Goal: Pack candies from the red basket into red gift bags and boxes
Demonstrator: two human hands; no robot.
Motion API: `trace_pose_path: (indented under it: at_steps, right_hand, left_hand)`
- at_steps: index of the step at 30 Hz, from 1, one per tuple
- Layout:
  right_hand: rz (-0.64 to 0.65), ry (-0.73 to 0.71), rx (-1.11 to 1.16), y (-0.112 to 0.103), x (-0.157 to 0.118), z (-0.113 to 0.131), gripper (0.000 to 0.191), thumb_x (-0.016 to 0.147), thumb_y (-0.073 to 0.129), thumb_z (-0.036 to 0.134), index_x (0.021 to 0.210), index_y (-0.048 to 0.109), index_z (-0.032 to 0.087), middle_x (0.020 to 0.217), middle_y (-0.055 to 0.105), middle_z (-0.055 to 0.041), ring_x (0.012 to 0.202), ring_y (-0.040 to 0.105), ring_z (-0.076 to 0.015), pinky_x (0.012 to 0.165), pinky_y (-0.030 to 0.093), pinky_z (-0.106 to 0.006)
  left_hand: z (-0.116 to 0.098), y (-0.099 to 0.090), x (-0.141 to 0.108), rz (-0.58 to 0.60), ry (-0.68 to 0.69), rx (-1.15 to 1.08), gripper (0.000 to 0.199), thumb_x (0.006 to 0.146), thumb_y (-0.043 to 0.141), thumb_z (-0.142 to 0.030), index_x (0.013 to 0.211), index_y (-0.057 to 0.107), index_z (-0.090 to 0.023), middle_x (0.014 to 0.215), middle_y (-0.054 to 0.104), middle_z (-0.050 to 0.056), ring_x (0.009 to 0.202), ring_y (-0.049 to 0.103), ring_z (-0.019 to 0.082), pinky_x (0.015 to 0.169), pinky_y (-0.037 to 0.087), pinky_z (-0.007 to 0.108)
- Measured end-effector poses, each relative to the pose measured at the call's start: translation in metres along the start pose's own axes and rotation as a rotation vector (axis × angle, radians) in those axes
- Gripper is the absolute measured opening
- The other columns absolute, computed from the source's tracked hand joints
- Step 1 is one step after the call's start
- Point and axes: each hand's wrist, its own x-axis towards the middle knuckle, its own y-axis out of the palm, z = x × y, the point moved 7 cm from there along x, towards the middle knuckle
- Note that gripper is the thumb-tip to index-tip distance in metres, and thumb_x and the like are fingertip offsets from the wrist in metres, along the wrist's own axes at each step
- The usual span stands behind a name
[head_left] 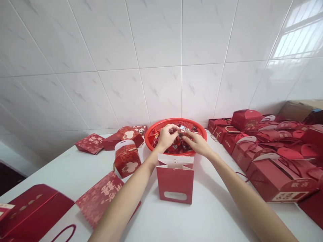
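Both hands are over a round red plastic basket [149, 145] that holds a heap of wrapped candies [175, 147]. My left hand [166, 137] has its thumb and fingers bent together above the candies; what it grips is too small to name. Close beside it, my right hand [195, 141] pinches a small dark wrapped piece over the heap. In front of the basket, between my forearms, a red paper box [175, 183] stands upright with its top open and a white label low on its front.
Many red gift boxes [272, 174] crowd the table's right side, with a brown carton [300, 109] behind them. More red boxes [127, 161] and flat red packets [101, 198] lie at the left. A tiled wall [161, 94] rises behind the white table [209, 215].
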Motion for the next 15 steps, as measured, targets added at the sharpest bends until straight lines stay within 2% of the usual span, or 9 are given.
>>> trace_pose_path:
  at_steps: [3, 7, 11, 15]
  right_hand:
    - [-0.022, 0.031, 0.246, -0.005, 0.0001, -0.0006, 0.033, 0.098, 0.039, 0.041, 0.1, 0.063, 0.02, 0.098, 0.072, -0.0055, 0.093, 0.067, -0.0209, 0.08, 0.051, -0.03]
    - [-0.07, 0.17, 0.552, -0.0098, 0.0007, -0.005, 0.028, 0.098, 0.039, 0.034, 0.11, 0.059, 0.02, 0.107, 0.071, -0.0076, 0.093, 0.071, -0.0208, 0.084, 0.056, -0.033]
    - [-0.07, 0.204, 0.635, -0.0072, 0.0035, -0.0039, 0.029, 0.099, 0.038, 0.035, 0.115, 0.059, 0.021, 0.111, 0.069, -0.0089, 0.09, 0.072, -0.0215, 0.086, 0.059, -0.037]
    - [-0.056, 0.182, 0.783, -0.0001, 0.006, -0.0046, 0.021, 0.091, 0.053, 0.037, 0.099, 0.063, 0.019, 0.104, 0.069, -0.0072, 0.086, 0.07, -0.0192, 0.084, 0.06, -0.036]
  left_hand:
    - [0.0009, -0.002, -0.0013, -0.022, -0.001, -0.089, 0.012, 0.081, 0.064, -0.018, 0.092, 0.067, -0.016, 0.102, 0.072, 0.007, 0.093, 0.068, 0.018, 0.085, 0.055, 0.029]
    - [0.0016, -0.0041, -0.0024, -0.038, -0.004, -0.125, 0.022, 0.081, 0.065, -0.019, 0.103, 0.065, -0.017, 0.115, 0.07, 0.008, 0.101, 0.068, 0.02, 0.087, 0.055, 0.029]
    - [-0.0013, -0.0058, -0.002, -0.06, 0.04, -0.138, 0.027, 0.08, 0.065, -0.014, 0.106, 0.063, -0.017, 0.117, 0.069, 0.009, 0.108, 0.067, 0.02, 0.092, 0.054, 0.03]
    - [-0.0009, -0.0068, -0.001, -0.075, 0.05, -0.115, 0.025, 0.08, 0.064, -0.011, 0.104, 0.062, -0.017, 0.116, 0.07, 0.009, 0.112, 0.065, 0.02, 0.093, 0.054, 0.031]
